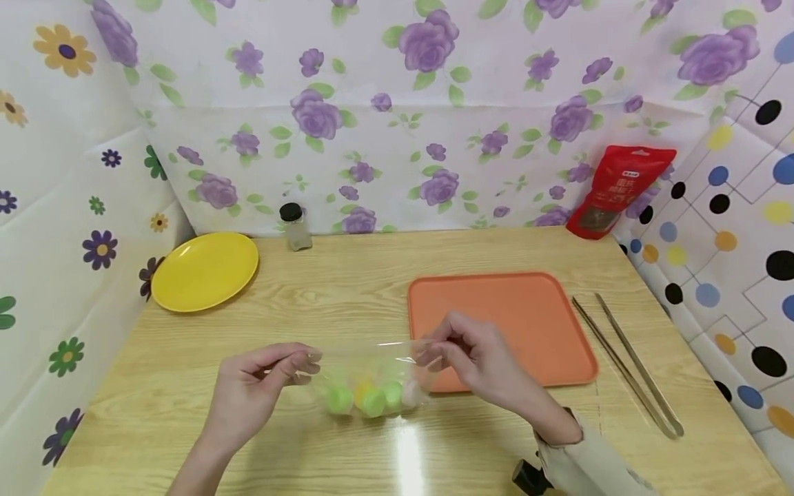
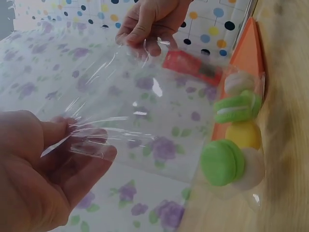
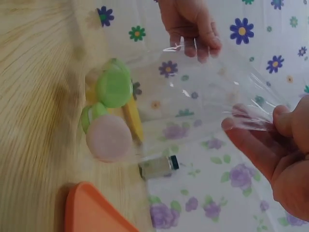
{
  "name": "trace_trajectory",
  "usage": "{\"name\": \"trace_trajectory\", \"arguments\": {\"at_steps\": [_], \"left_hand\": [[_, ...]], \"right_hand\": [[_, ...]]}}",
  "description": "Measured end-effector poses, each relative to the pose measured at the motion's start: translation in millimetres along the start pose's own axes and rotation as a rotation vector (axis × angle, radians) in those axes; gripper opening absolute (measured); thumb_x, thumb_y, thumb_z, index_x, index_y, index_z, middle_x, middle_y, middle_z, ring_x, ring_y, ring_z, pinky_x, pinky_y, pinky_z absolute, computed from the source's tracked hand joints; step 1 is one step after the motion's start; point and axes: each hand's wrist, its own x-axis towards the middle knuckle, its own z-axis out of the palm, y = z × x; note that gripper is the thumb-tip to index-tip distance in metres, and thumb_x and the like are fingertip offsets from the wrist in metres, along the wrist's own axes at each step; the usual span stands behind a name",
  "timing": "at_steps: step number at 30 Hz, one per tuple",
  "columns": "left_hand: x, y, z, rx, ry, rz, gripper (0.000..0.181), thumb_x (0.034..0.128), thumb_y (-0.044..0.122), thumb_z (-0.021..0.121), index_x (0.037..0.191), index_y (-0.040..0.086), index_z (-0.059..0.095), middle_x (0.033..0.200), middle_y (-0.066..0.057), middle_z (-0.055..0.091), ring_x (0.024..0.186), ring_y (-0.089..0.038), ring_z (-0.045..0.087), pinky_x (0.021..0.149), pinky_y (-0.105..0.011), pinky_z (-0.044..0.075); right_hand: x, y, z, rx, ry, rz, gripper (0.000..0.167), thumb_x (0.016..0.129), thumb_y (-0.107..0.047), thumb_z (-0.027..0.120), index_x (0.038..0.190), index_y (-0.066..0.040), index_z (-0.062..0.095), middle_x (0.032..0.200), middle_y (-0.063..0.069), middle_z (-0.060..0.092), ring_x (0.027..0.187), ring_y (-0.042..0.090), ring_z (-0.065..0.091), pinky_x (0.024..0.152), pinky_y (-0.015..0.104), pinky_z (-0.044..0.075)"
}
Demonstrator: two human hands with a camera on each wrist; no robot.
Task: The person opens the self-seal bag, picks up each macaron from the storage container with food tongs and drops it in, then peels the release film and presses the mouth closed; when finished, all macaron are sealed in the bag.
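A clear plastic bag [image 1: 372,355] hangs over the front middle of the table with several macarons in its bottom. My left hand [image 1: 248,389] pinches its top left corner between thumb and fingers. At the opposite corner, my right hand [image 1: 484,358] pinches the film the same way, so the top is stretched between them. Inside are green macarons [image 2: 219,162], a yellow macaron [image 2: 244,134] and pale macarons, one of which looks pinkish [image 3: 110,137] in the right wrist view. They lie bunched together and partly hide one another.
An orange tray [image 1: 509,324] lies right of centre, partly behind my right hand. Metal tongs [image 1: 626,365] are beside it. A yellow plate [image 1: 205,272], a black-capped jar [image 1: 296,227] and a red pouch [image 1: 620,193] stand toward the back. A black object [image 1: 530,477] shows near my right sleeve.
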Motion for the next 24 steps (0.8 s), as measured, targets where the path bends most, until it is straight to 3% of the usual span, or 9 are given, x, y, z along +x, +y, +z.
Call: {"name": "trace_trajectory", "arguments": {"at_steps": [4,6,9,12,15,17,19,21,24], "left_hand": [[3.7,4.1,-5.3,-0.05,-0.014,-0.017,0.015,0.0937,-0.013,0.06,0.1,-0.007,0.073,0.093,-0.01,0.075,0.073,-0.02,0.073,0.058,-0.036,0.059],[8.8,4.2,-8.8,-0.031,-0.023,-0.055,0.013,0.095,-0.01,0.06,0.1,-0.009,0.072,0.091,-0.01,0.075,0.069,-0.02,0.073,0.055,-0.036,0.059],[28.7,-3.9,-15.9,0.022,-0.059,-0.183,0.015,0.0978,-0.002,0.061,0.105,-0.012,0.069,0.091,-0.014,0.074,0.068,-0.02,0.072,0.055,-0.036,0.059],[61.8,-33.7,-20.4,0.044,-0.102,-0.352,0.024,0.1003,0.006,0.061,0.113,-0.015,0.065,0.091,-0.018,0.072,0.069,-0.018,0.071,0.059,-0.036,0.06],[92.4,-76.5,-20.1,0.057,-0.12,-0.491,0.032,0.1018,0.01,0.059,0.119,-0.017,0.061,0.089,-0.015,0.072,0.07,-0.014,0.07,0.065,-0.033,0.06],[106.2,-101.3,-16.8,0.074,-0.108,-0.559,0.033,0.1021,0.011,0.059,0.12,-0.016,0.06,0.087,-0.009,0.072,0.07,-0.012,0.068,0.066,-0.03,0.06],[115.4,-117.1,-13.0,0.087,-0.095,-0.604,0.032,0.1022,0.012,0.059,0.119,-0.015,0.061,0.086,-0.007,0.072,0.071,-0.01,0.067,0.066,-0.028,0.059],[122.6,-127.8,-9.9,0.088,-0.082,-0.626,0.029,0.102,0.011,0.059,0.117,-0.014,0.061,0.084,-0.007,0.071,0.069,-0.009,0.066,0.063,-0.026,0.058],[127.2,-138.1,-10.1,0.075,-0.098,-0.641,0.028,0.1018,0.009,0.058,0.115,-0.016,0.059,0.083,-0.01,0.071,0.067,-0.008,0.065,0.06,-0.024,0.056]], "right_hand": [[5.9,-4,2,0.112,-0.026,0.019,0.015,0.097,0.015,0.053,0.101,0.0,0.055,0.104,0.021,0.071,0.074,0.024,0.074,0.054,0.033,0.059],[9.9,-4,3,0.162,-0.026,0.064,0.01,0.098,0.013,0.051,0.101,0.003,0.053,0.106,0.023,0.071,0.072,0.026,0.073,0.051,0.036,0.058],[23.4,5,3,0.216,0.013,0.223,0.004,0.101,0.008,0.051,0.098,0.005,0.052,0.108,0.024,0.069,0.069,0.032,0.072,0.048,0.043,0.057],[45.1,36,0,0.141,0.056,0.424,0.009,0.102,0.0,0.055,0.095,0.005,0.053,0.104,0.024,0.07,0.066,0.035,0.07,0.052,0.051,0.057],[66.7,80,0,-0.065,0.049,0.554,0.013,0.101,-0.005,0.059,0.091,0.001,0.055,0.094,0.017,0.07,0.064,0.032,0.068,0.053,0.048,0.058],[77.2,105,0,-0.239,0.022,0.584,0.014,0.1,-0.006,0.061,0.087,-0.001,0.057,0.086,0.013,0.069,0.062,0.025,0.066,0.052,0.038,0.057],[85.3,121,2,-0.423,-0.005,0.585,0.014,0.098,-0.008,0.063,0.085,-0.003,0.06,0.079,0.008,0.067,0.059,0.02,0.061,0.05,0.029,0.05],[91.4,128,1,-0.572,-0.043,0.605,0.015,0.097,-0.011,0.065,0.084,-0.005,0.062,0.075,0.006,0.064,0.059,0.018,0.057,0.051,0.028,0.045],[94.6,133,1,-0.706,-0.097,0.63,0.015,0.096,-0.015,0.066,0.085,-0.006,0.062,0.075,0.004,0.062,0.061,0.017,0.056,0.055,0.03,0.046]]}}
